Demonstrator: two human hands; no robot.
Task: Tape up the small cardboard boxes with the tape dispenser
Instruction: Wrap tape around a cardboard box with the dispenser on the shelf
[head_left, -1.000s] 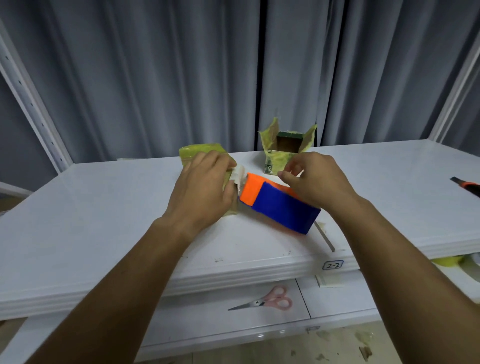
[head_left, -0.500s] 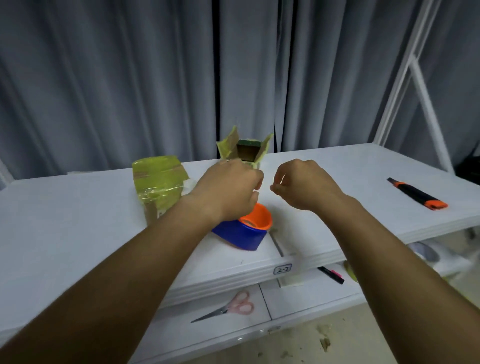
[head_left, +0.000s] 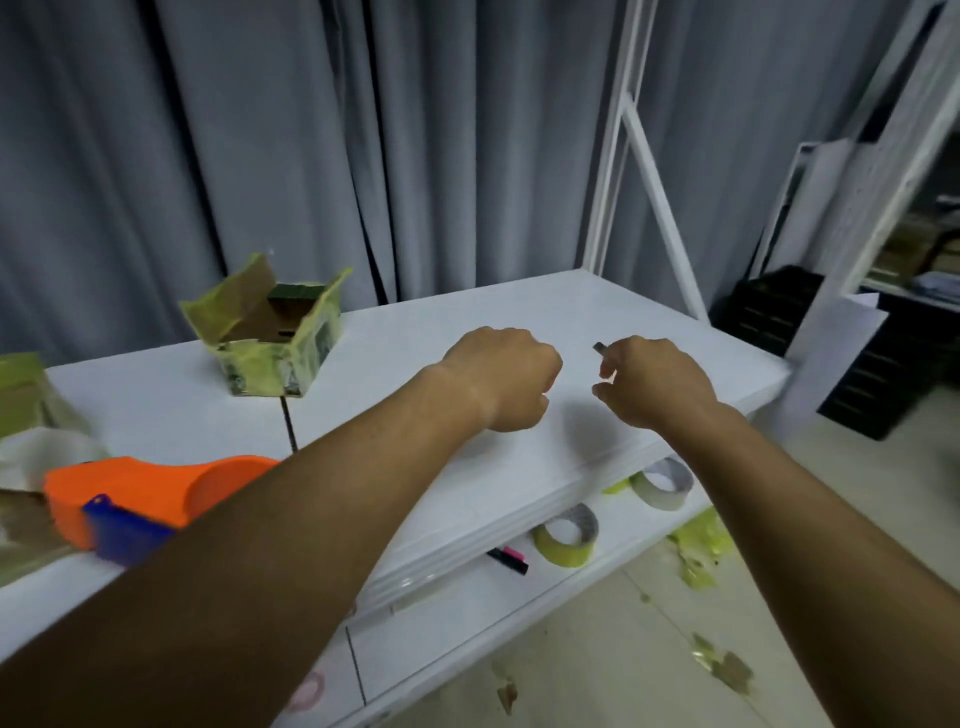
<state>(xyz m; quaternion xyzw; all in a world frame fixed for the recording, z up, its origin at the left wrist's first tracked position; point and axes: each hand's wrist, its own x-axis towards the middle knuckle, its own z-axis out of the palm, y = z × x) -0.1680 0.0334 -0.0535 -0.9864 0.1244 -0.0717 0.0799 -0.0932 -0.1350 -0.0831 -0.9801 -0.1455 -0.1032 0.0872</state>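
My left hand (head_left: 506, 382) hovers over the white table (head_left: 467, 322) as a curled fist with nothing in it. My right hand (head_left: 657, 382) is beside it, fingers curled over a utility knife whose dark tip (head_left: 600, 347) alone pokes out past the index finger. The orange and blue tape dispenser (head_left: 140, 501) lies at the left near the table's front edge, partly behind my left forearm. An open cardboard box (head_left: 270, 338) wrapped in yellow-green tape stands at the back with its flaps up. A second taped box (head_left: 21, 395) shows at the far left edge.
A lower shelf holds tape rolls (head_left: 569, 535) (head_left: 662, 483), a black and pink marker (head_left: 509, 558) and pink scissors (head_left: 306, 691). Tape scraps litter the floor (head_left: 701, 551). A white rack frame (head_left: 639, 135) and black drawers (head_left: 779, 332) stand to the right. Grey curtains hang behind.
The view has swung right. My left hand has let go of the tape dispenser, and both hands have moved to the right side of the table, where the right hand now covers the knife.
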